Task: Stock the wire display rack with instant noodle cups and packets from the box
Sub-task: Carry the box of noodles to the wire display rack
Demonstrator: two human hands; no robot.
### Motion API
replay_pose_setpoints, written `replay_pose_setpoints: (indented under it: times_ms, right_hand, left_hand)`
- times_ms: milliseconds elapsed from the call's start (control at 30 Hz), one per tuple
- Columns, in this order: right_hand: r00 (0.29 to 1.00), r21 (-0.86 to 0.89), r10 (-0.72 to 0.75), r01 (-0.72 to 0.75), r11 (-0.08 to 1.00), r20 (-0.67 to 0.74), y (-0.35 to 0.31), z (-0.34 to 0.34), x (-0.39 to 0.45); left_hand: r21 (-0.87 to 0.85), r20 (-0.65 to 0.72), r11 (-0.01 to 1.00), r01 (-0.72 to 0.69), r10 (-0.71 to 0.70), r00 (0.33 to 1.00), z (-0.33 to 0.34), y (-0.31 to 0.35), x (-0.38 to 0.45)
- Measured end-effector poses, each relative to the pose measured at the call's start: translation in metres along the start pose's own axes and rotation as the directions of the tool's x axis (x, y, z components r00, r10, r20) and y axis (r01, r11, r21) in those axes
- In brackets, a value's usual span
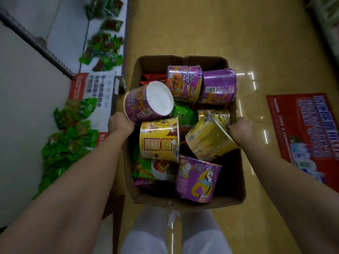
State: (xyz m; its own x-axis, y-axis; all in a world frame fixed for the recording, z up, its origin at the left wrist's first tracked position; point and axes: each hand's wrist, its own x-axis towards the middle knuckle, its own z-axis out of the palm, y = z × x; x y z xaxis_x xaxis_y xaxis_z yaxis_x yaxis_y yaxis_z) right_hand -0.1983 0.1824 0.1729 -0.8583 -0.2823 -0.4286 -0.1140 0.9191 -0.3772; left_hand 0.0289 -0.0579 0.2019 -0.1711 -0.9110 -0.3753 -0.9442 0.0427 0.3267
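The person grips the cardboard box [236, 173] by its sides, left hand [120, 123] at 9 o'clock and right hand [241, 128] at 3 o'clock, both closed on the walls, probably to carry the noodle cups [158, 137] steadily.

Both hands grip the box [236, 178] sides, left hand [120, 123] at nine o'clock, right hand [242, 129] at three; cups [183, 84] and packets [154, 169] fill it.
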Motion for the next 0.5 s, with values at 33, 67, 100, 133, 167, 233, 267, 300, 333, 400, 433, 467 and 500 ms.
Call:
replay_pose_setpoints:
  times_ms: [33,67,100,133,167,233,267,300,333,400,433,467,500]
  right_hand:
    - [1.0,0.011,-0.011,0.011,1.0,-0.024,-0.005,-0.016,-0.009]
    - [0.999,0.02,-0.015,0.016,1.0,-0.043,-0.01,-0.03,-0.018]
    - [0.998,0.024,-0.024,0.026,0.999,-0.057,-0.016,-0.044,-0.026]
    - [0.997,0.022,-0.038,0.04,0.999,-0.067,-0.021,-0.056,-0.033]
    - [0.996,0.018,-0.054,0.056,0.998,-0.073,-0.024,-0.067,-0.04]
    - [0.996,0.031,-0.07,0.072,0.997,-0.062,-0.03,-0.084,-0.053]
    - [0.995,0.03,-0.084,0.086,0.996,-0.056,-0.033,-0.093,-0.061]
    - [0.994,0.025,-0.093,0.094,0.995,-0.054,-0.036,-0.1,-0.066]
    - [0.994,0.014,-0.09,0.091,0.996,-0.054,-0.038,-0.105,-0.07]
    - [0.994,-0.002,-0.09,0.09,0.996,-0.055,-0.044,-0.115,-0.078]
    - [0.995,-0.011,-0.091,0.091,0.996,-0.05,-0.046,-0.119,-0.08]
    - [0.995,-0.021,-0.089,0.088,0.996,-0.041,-0.047,-0.122,-0.082]
    - [0.996,-0.036,-0.085,0.084,0.996,-0.031,-0.048,-0.124,-0.084]
  left_hand:
    - [0.0,-0.008,1.0,-0.016,0.016,1.0,-0.016,0.004,-0.009]
    - [0.001,-0.009,0.999,-0.038,0.038,0.999,-0.031,0.007,-0.017]
    - [-0.004,-0.012,0.998,-0.063,0.063,0.998,-0.045,0.01,-0.025]
    - [-0.006,-0.017,0.996,-0.085,0.085,0.996,-0.057,0.013,-0.032]
    - [0.001,-0.024,0.995,-0.103,0.103,0.994,-0.068,0.015,-0.039]
    - [0.021,-0.038,0.994,-0.111,0.111,0.993,-0.087,0.018,-0.055]
    - [0.024,-0.045,0.994,-0.108,0.109,0.993,-0.096,0.019,-0.063]
    - [0.031,-0.05,0.994,-0.104,0.106,0.993,-0.103,0.02,-0.069]
    - [0.037,-0.047,0.995,-0.095,0.096,0.994,-0.108,0.02,-0.074]
    - [0.029,-0.038,0.995,-0.094,0.095,0.995,-0.118,0.02,-0.083]
    - [0.021,-0.034,0.995,-0.097,0.098,0.995,-0.121,0.022,-0.087]
    - [0.014,-0.03,0.995,-0.096,0.097,0.995,-0.123,0.023,-0.09]
    - [0.015,-0.024,0.995,-0.096,0.097,0.995,-0.125,0.024,-0.092]
